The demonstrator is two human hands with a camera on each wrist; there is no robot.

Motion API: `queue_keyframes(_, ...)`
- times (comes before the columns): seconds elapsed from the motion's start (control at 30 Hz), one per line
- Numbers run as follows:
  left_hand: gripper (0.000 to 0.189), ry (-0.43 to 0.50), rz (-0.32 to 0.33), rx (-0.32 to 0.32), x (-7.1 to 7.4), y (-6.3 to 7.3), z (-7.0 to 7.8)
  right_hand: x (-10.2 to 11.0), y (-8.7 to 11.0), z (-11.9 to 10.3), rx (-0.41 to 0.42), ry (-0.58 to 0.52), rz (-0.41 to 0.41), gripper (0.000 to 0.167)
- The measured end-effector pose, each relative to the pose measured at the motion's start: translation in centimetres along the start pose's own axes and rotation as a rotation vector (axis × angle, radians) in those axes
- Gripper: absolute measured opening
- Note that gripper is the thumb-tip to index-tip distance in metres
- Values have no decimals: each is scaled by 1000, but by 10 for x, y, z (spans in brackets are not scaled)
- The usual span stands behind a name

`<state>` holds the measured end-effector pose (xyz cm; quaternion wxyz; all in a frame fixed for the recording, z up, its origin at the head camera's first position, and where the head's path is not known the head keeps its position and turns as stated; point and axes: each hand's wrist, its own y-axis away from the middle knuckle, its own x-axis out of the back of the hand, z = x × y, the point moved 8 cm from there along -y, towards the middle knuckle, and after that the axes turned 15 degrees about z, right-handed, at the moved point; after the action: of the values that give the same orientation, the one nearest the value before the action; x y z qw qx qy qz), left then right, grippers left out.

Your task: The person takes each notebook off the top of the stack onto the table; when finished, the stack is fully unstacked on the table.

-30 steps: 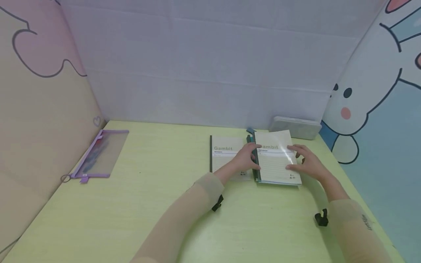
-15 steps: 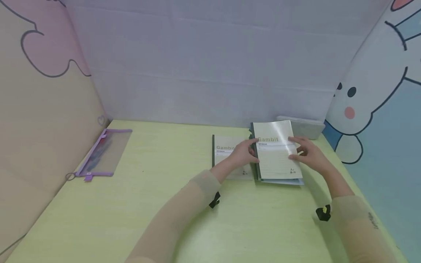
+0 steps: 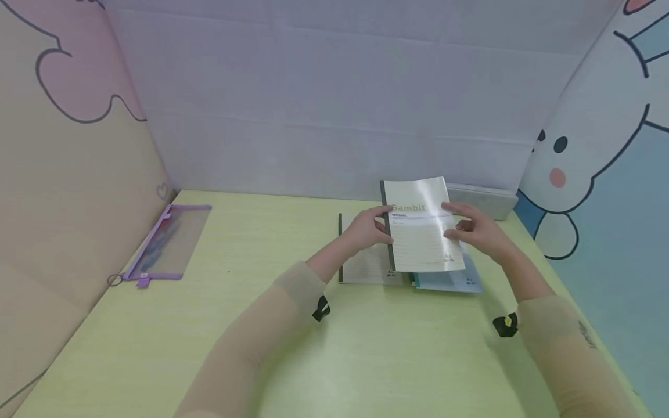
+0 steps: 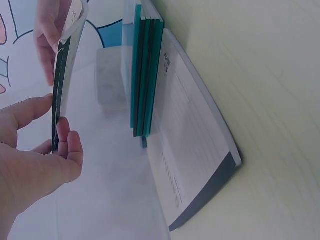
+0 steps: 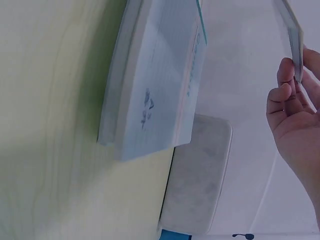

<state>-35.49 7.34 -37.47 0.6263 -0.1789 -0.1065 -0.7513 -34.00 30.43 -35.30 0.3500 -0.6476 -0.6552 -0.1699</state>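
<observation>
A cream "Gambit" notebook (image 3: 425, 247) with a dark spine is held in the air by both hands. My left hand (image 3: 362, 231) pinches its spine edge between thumb and fingers; in the left wrist view the notebook (image 4: 64, 75) shows nearly edge-on. On the opposite edge, my right hand (image 3: 479, 233) grips it the same way. Beneath it lies a stack of light blue notebooks (image 3: 452, 280), whose green and dark spines (image 4: 146, 80) face the left wrist camera. Left of the stack, a second cream notebook (image 3: 368, 270) lies flat, partly covered from the head view by my left hand.
A grey-white case (image 3: 488, 203) stands by the back wall behind the stack. At the far left of the pale yellow table (image 3: 261, 249) lies a see-through pouch (image 3: 180, 244) with purple edging and a ring. Printed walls (image 3: 622, 232) border both sides.
Both hands have raised the cream notebook off the stack and shifted it back and to the left, uncovering the light blue notebook below.
</observation>
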Motion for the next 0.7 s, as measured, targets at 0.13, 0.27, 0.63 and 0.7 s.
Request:
queue_keyframes(0.13, 76, -21, 17, -24, 21, 3, 1, -8, -5, -15, -19, -32, 22, 64)
queue_keyframes(0.27, 75, -41, 33, -62, 41, 5, 1, -18, -9, -30, -35, -76, 44, 63)
queue_keyframes(0.63, 72, -37, 86, -45, 102, 8, -10, -56, -21, -74, -50, -203, 57, 64)
queue_keyframes(0.7, 72, -41, 100, -36, 114, 9, -15, -65, -24, -81, -46, -224, 55, 65)
